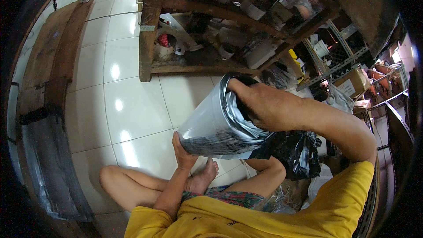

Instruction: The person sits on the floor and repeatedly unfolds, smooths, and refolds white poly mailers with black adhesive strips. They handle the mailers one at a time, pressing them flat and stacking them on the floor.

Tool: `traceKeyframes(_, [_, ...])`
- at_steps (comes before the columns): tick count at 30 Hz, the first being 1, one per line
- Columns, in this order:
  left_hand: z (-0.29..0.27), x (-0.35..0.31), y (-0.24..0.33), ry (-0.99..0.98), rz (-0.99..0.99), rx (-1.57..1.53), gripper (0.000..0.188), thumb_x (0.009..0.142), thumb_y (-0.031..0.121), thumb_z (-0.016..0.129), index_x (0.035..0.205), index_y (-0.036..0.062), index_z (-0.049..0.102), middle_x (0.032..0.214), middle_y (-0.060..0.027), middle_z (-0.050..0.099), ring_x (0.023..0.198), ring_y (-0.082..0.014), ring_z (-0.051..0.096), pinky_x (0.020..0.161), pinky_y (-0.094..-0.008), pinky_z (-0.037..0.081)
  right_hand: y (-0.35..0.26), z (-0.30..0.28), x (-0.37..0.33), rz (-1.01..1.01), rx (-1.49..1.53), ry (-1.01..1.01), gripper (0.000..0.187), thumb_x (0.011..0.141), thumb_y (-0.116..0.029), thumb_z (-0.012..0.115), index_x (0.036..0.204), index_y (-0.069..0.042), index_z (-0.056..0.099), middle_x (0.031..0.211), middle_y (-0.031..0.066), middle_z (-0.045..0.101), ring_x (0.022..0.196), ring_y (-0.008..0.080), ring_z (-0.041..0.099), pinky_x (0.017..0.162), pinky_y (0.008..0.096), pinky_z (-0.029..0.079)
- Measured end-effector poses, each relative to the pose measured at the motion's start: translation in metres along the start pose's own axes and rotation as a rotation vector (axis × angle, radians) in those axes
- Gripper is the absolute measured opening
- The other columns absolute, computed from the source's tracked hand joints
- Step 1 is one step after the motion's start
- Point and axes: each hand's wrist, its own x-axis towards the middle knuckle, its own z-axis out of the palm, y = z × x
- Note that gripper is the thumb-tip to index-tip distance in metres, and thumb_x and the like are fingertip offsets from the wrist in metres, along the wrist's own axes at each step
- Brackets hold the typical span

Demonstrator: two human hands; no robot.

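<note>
A thick roll of plastic sheets or bags [205,121], pale grey outside with dark, streaky layered edges, is tilted in front of me over my crossed legs. My left hand [183,153] is closed around its lower left end, supporting it from below. At the upper right, my right hand [257,105] reaches into the open end, with its fingers curled in among the layers. Most of those fingertips are hidden inside the roll. A crumpled black plastic bag [302,154] lies just right of the roll.
A wooden shelf unit [198,69] holding cluttered items stands ahead on the white tiled floor [132,101]. A long wooden bench or board [48,75] runs along the left. Metal racks [348,57] with a cardboard box [354,83] stand at the right, near loose clear plastic [278,77].
</note>
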Motion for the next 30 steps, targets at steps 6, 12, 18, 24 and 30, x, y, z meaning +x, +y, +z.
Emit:
traceKeyframes(6, [0.000, 0.001, -0.005, -0.002, -0.006, -0.026, 0.115, 0.068, 0.022, 0.090, 0.154, -0.0015, 0.018, 0.148, -0.0305, 0.037, 0.133, -0.0513, 0.041, 0.113, -0.0549, 0.035, -0.001, -0.008, 0.002, -0.253, -0.098, 0.028, 0.032, 0.085, -0.005, 0.062, 0.116, -0.010, 0.055, 0.112, 0.0174, 0.062, 0.100, 0.0427, 0.066, 0.082, 0.0497, 0.054])
traceKeyframes(12, [-0.002, 0.004, 0.000, 0.011, 0.005, 0.024, 0.113, 0.068, 0.021, 0.090, 0.154, -0.0018, 0.019, 0.148, -0.0302, 0.037, 0.134, -0.0501, 0.041, 0.114, -0.0533, 0.035, 0.005, -0.020, 0.025, -0.322, -0.058, -0.106, 0.032, 0.085, -0.007, 0.061, 0.115, -0.007, 0.047, 0.102, 0.0222, 0.064, 0.095, 0.0458, 0.066, 0.079, 0.0518, 0.052])
traceKeyframes(18, [0.001, 0.002, -0.010, -0.010, -0.003, -0.055, 0.112, 0.070, 0.025, 0.089, 0.153, -0.0021, 0.020, 0.147, -0.0303, 0.038, 0.132, -0.0496, 0.043, 0.113, -0.0527, 0.037, 0.010, -0.013, 0.023, -0.003, -0.082, -0.013, 0.047, 0.083, -0.003, 0.067, 0.123, -0.005, 0.042, 0.099, 0.0254, 0.067, 0.095, 0.0472, 0.065, 0.076, 0.0521, 0.052])
traceKeyframes(24, [-0.001, 0.006, -0.001, -0.008, 0.030, 0.001, 0.109, 0.073, 0.028, 0.089, 0.153, -0.0022, 0.020, 0.143, -0.0306, 0.042, 0.128, -0.0499, 0.048, 0.110, -0.0529, 0.041, 0.008, -0.003, -0.002, 0.231, -0.033, -0.003, 0.048, 0.076, -0.003, 0.067, 0.117, 0.008, 0.045, 0.088, 0.0345, 0.066, 0.092, 0.0498, 0.067, 0.079, 0.0571, 0.054])
traceKeyframes(30, [-0.001, 0.009, 0.001, 0.012, 0.073, 0.019, 0.109, 0.073, 0.027, 0.089, 0.153, -0.0015, 0.021, 0.145, -0.0313, 0.041, 0.129, -0.0505, 0.047, 0.110, -0.0531, 0.041, 0.014, 0.007, 0.008, 0.076, 0.011, 0.140, 0.038, 0.081, -0.002, 0.064, 0.116, 0.002, 0.050, 0.090, 0.0288, 0.067, 0.093, 0.0491, 0.065, 0.078, 0.0555, 0.052])
